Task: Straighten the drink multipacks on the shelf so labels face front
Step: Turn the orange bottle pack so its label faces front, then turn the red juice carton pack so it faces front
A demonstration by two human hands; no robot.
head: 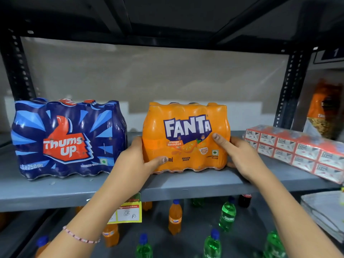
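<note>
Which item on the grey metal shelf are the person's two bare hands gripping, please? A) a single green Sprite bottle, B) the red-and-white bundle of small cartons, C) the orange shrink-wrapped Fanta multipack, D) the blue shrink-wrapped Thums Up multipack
C: the left hand and right hand clasp opposite sides of the orange shrink-wrapped Fanta multipack, its label facing front, while the blue Thums Up multipack stands untouched beside it.

Fanta multipack [186,137] right of Thums Up multipack [68,138]

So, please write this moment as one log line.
hands: left, right grip orange shrink-wrapped Fanta multipack | label: front | grey metal shelf
</note>
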